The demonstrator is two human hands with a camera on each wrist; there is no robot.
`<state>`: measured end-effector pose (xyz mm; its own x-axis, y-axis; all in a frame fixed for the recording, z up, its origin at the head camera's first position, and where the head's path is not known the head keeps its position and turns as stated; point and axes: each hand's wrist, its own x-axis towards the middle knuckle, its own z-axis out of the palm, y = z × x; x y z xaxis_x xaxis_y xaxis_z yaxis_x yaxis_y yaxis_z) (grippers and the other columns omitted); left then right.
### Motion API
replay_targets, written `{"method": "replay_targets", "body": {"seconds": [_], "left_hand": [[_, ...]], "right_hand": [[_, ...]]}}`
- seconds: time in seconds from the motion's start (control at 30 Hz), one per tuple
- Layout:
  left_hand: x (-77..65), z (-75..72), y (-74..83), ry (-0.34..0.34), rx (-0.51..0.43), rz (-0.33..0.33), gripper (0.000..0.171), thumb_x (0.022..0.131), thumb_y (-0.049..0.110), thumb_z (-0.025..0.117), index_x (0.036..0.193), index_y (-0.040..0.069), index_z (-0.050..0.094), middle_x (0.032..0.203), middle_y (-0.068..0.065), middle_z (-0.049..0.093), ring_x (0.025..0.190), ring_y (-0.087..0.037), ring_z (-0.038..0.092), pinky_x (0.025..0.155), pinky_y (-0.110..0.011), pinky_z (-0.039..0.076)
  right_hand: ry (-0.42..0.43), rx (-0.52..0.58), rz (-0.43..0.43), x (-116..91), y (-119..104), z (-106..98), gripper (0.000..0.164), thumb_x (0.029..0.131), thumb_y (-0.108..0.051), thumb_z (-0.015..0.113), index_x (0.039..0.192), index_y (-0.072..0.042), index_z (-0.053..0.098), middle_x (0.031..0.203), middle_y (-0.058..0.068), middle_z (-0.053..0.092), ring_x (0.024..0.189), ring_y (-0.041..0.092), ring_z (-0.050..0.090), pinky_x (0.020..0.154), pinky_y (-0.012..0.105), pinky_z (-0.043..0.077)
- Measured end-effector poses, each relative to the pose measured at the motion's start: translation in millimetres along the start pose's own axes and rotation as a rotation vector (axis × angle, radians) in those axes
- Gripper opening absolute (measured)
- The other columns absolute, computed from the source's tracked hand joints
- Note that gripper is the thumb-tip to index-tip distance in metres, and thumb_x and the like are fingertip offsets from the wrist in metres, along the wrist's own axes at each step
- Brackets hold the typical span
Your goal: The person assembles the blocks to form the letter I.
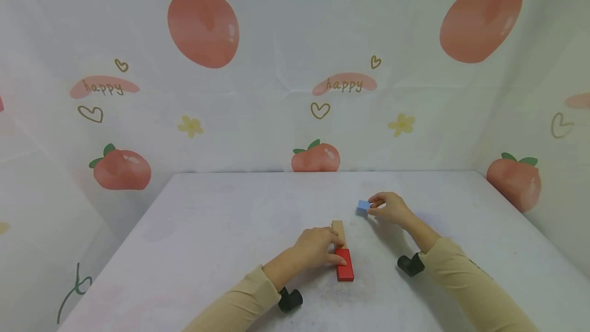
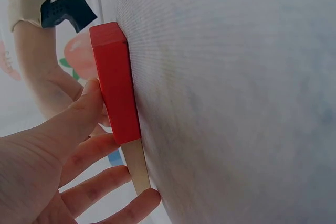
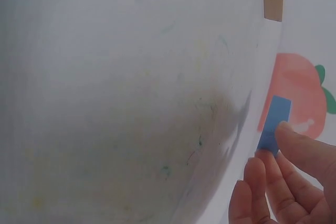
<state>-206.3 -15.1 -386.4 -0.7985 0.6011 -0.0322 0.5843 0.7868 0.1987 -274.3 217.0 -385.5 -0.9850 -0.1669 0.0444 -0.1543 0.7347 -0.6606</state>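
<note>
In the head view, a red rectangular block (image 1: 344, 265) and a natural wooden block (image 1: 338, 229) lie end to end on the white tabletop. My left hand (image 1: 318, 246) rests over them from the left. Its thumb touches the red block (image 2: 113, 82), while its loosely extended fingers reach onto the wooden block (image 2: 136, 166). Farther back and to the right, my right hand (image 1: 391, 209) pinches a small blue block (image 1: 363, 206) between thumb and fingers. The right wrist view shows the blue block (image 3: 274, 121) with the thumb against one face and fingertips at its lower end.
The white table (image 1: 207, 240) ends in a straight far edge, with a fruit-printed white curtain (image 1: 272, 40) hanging behind and at the sides. Dark wrist mounts sit on the left wrist (image 1: 290, 300) and right wrist (image 1: 410, 265), close over the table.
</note>
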Motion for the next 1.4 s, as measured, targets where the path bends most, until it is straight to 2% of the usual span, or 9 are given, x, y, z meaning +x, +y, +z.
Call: {"method": "replay_targets", "body": {"seconds": [0.7, 1.4], "left_hand": [[2.2, 1.7, -2.4, 0.010, 0.002, 0.011, 0.040, 0.076, 0.046, 0.072, 0.110, 0.025, 0.070, 0.117, 0.005, 0.065, 0.107, -0.012, 0.061, 0.083, -0.026, 0.050], [1.6, 1.1, -1.9, 0.029, -0.001, 0.022, 0.040, 0.076, 0.045, 0.072, 0.110, 0.024, 0.071, 0.116, 0.004, 0.066, 0.108, -0.011, 0.061, 0.083, -0.026, 0.050]], "right_hand": [[-0.010, -0.018, 0.000, 4.6, -3.3, 9.2, 0.029, 0.079, -0.010, 0.070, 0.102, 0.007, 0.064, 0.086, 0.017, 0.067, 0.085, 0.024, 0.058, 0.069, 0.027, 0.042], [-0.024, -0.001, 0.001, 5.8, -8.8, 17.7, 0.028, 0.078, -0.009, 0.071, 0.101, 0.006, 0.064, 0.084, 0.015, 0.067, 0.080, 0.021, 0.056, 0.065, 0.025, 0.041]]}}
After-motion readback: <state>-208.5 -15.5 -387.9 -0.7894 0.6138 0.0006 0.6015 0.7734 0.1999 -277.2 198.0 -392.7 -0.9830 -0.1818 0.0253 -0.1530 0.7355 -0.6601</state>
